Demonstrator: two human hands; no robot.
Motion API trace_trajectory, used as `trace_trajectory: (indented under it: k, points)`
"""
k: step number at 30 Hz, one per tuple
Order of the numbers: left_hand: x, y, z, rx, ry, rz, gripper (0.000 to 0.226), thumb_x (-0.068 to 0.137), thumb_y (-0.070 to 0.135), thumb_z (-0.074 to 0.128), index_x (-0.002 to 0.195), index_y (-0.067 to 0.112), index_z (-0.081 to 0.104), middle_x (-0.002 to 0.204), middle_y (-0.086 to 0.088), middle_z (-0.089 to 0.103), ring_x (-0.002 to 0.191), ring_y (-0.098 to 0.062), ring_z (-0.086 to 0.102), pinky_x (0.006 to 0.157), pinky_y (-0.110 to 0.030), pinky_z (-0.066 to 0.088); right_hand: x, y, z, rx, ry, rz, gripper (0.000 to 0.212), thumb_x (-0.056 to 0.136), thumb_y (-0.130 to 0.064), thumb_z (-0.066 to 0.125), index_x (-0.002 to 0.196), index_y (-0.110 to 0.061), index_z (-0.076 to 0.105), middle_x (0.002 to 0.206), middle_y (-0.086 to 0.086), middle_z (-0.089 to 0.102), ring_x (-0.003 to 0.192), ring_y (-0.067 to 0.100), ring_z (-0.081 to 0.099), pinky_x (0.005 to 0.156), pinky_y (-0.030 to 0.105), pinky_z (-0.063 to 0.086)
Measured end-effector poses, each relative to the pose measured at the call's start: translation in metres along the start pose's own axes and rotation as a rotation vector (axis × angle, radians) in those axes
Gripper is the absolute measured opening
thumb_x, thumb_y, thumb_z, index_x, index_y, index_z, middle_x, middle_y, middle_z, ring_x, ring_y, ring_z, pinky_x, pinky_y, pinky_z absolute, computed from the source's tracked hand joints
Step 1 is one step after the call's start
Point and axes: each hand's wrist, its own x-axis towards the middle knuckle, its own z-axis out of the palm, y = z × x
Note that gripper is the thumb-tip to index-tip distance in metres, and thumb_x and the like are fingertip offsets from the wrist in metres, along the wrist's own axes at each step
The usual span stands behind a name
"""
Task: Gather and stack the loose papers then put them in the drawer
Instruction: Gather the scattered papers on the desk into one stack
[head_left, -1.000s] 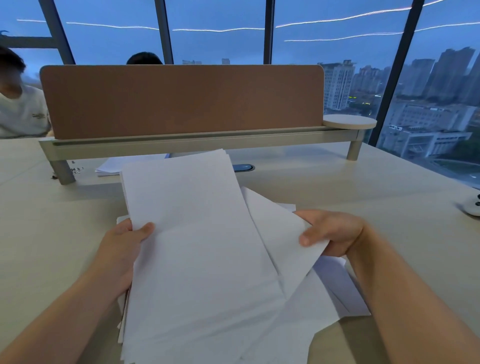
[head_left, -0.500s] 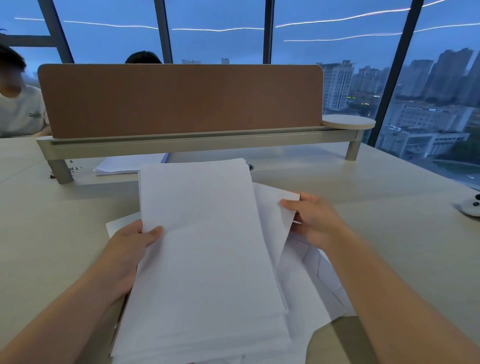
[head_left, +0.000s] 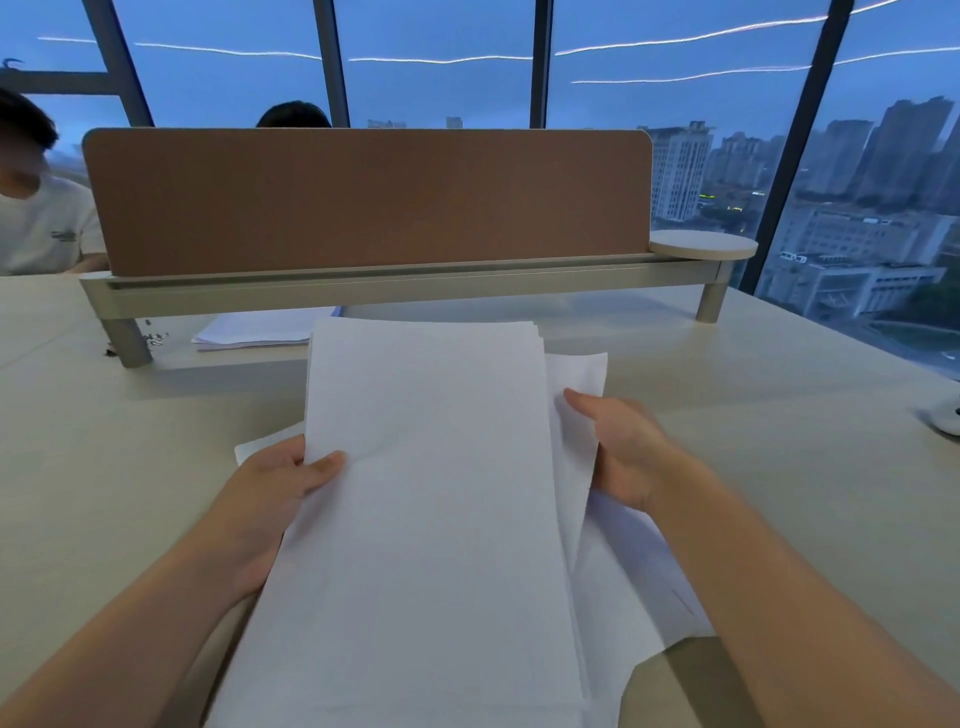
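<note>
A stack of white papers (head_left: 431, 493) is held tilted up above the beige desk (head_left: 779, 441) in front of me. My left hand (head_left: 275, 493) grips its left edge, thumb on top. My right hand (head_left: 618, 447) presses with nearly straight fingers against the right side, where a few sheets (head_left: 576, 384) still stick out sideways. More loose sheets (head_left: 639, 571) lie under my right wrist. One paper corner (head_left: 260, 449) shows behind my left hand. No drawer is in view.
A brown divider panel (head_left: 363, 197) on a raised grey rail crosses the desk behind the papers. Another small pile of paper (head_left: 260, 330) lies under the rail at the left. Two people sit beyond the divider. A white object (head_left: 948, 415) sits at the right edge.
The stack has shifted right and squared up. My right hand has slid in against its right side, pushing the offset sheets closer to the stack.
</note>
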Motion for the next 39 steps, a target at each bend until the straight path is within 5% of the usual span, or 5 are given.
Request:
trace_trajectory:
  k: [10, 17, 23, 33, 39]
  points:
    - [-0.004, -0.006, 0.005, 0.033, -0.126, -0.057, 0.022, 0.094, 0.010, 0.060, 0.108, 0.002, 0.075, 0.110, -0.025, 0.074, 0.092, -0.041, 0.073, 0.083, -0.048, 0.059, -0.009, 0.002, 0.007, -0.056, -0.218, 0.058, 0.023, 0.090, -0.015, 0.060, 0.106, -0.003, 0.073, 0.095, 0.012, 0.076, 0.077, 0.026, 0.072, 0.069, 0.035, 0.058]
    - [-0.010, -0.006, 0.014, 0.089, -0.053, -0.034, 0.020, 0.099, 0.010, 0.058, 0.114, 0.003, 0.069, 0.104, -0.017, 0.077, 0.088, -0.037, 0.075, 0.075, -0.042, 0.058, -0.003, 0.007, 0.012, 0.187, -0.300, 0.144, 0.085, 0.087, -0.082, 0.030, 0.126, -0.019, 0.070, 0.126, 0.009, 0.071, 0.115, 0.029, 0.068, 0.098, 0.042, 0.051]
    - [-0.012, -0.004, 0.017, 0.128, 0.034, 0.000, 0.015, 0.098, 0.015, 0.062, 0.109, 0.011, 0.071, 0.099, -0.010, 0.079, 0.085, -0.032, 0.076, 0.071, -0.038, 0.059, -0.007, 0.016, 0.012, -0.265, -0.363, 0.050, 0.032, 0.091, -0.003, 0.066, 0.121, -0.012, 0.069, 0.116, 0.010, 0.075, 0.107, 0.031, 0.071, 0.096, 0.047, 0.055]
    - [0.004, 0.001, -0.006, 0.576, 0.516, 0.191, 0.048, 0.091, 0.036, 0.070, 0.134, 0.029, 0.052, 0.143, -0.004, 0.051, 0.128, -0.030, 0.049, 0.103, -0.048, 0.044, 0.009, 0.001, -0.006, -0.075, 0.015, -0.004, 0.028, 0.086, 0.007, 0.061, 0.114, 0.005, 0.068, 0.091, 0.015, 0.076, 0.073, 0.030, 0.071, 0.063, 0.030, 0.058]
    - [0.004, 0.002, -0.010, 0.047, 0.398, 0.001, 0.077, 0.089, 0.022, 0.075, 0.153, 0.010, 0.034, 0.117, -0.014, 0.068, 0.101, -0.025, 0.066, 0.095, -0.043, 0.051, 0.006, -0.005, -0.014, 0.014, 0.026, -0.024, 0.018, 0.085, 0.002, 0.064, 0.100, -0.005, 0.072, 0.080, 0.007, 0.078, 0.064, 0.023, 0.074, 0.068, 0.034, 0.057]
